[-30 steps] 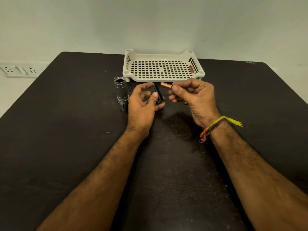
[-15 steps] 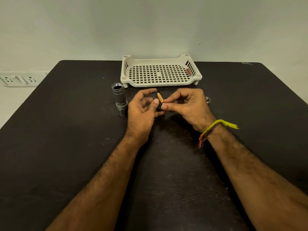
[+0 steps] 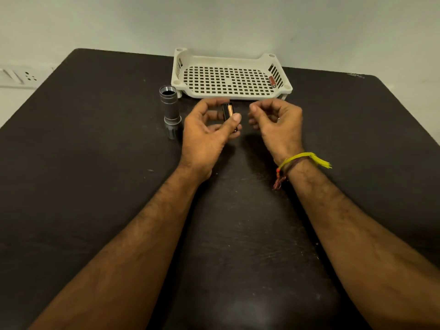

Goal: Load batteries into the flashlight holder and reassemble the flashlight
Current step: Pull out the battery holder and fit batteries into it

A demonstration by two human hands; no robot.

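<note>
My left hand [image 3: 207, 134] grips a small black battery holder [image 3: 228, 113] between thumb and fingers; a copper-coloured battery sits in its upper slot. A short gap to the right, my right hand [image 3: 277, 122] hovers with fingers loosely curled and nothing in them. The grey flashlight body [image 3: 170, 110] stands upright on the black table [image 3: 95, 175], open end up, just left of my left hand. One more battery [image 3: 272, 81] lies inside the white slotted tray [image 3: 181, 67], against its right wall.
The tray stands at the back of the table behind both hands. A wall socket strip [image 3: 21, 76] is on the wall at far left. A thread bracelet [image 3: 302, 160] circles my right wrist.
My right hand brought the copper battery to the holder, pressed it in, and has now let go and drawn back to the right. The left hand kept hold of the holder.
</note>
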